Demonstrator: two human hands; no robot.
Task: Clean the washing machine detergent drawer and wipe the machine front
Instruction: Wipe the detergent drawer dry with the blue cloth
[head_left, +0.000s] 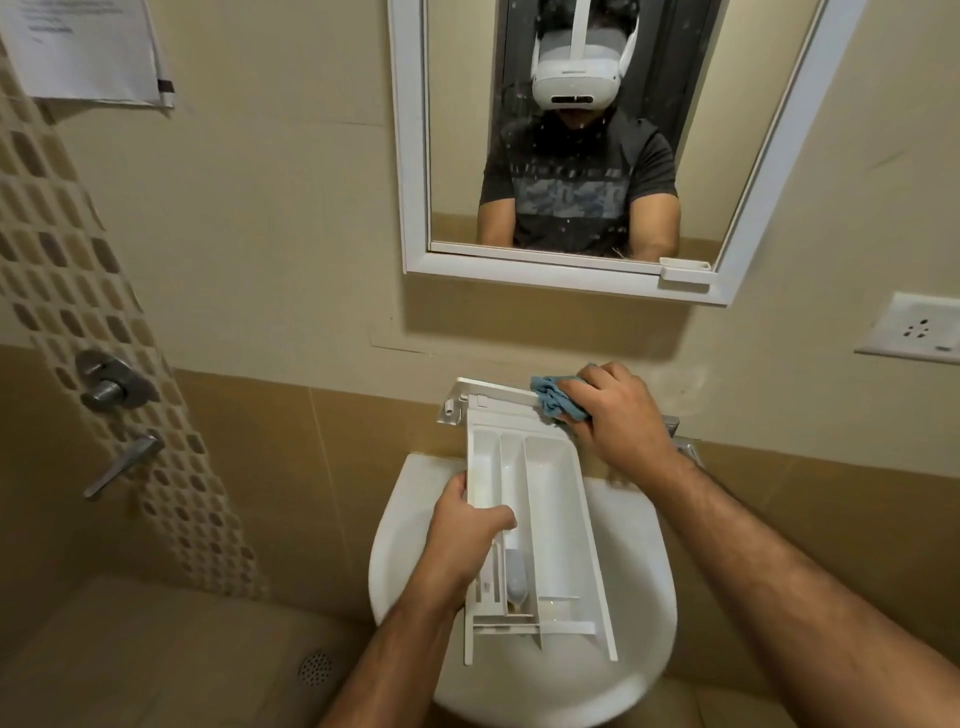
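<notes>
A white plastic detergent drawer with three long compartments is held over a white wash basin, its front panel pointing away from me toward the wall. My left hand grips the drawer's left wall near the middle. My right hand presses a crumpled blue cloth against the right end of the drawer's front panel. A small pale insert lies in the middle compartment near my end. The washing machine itself is out of view.
A white-framed mirror hangs above the basin. Wall taps and a lever are at the left beside mosaic tiles. A wall socket is at the right. A floor drain lies below left.
</notes>
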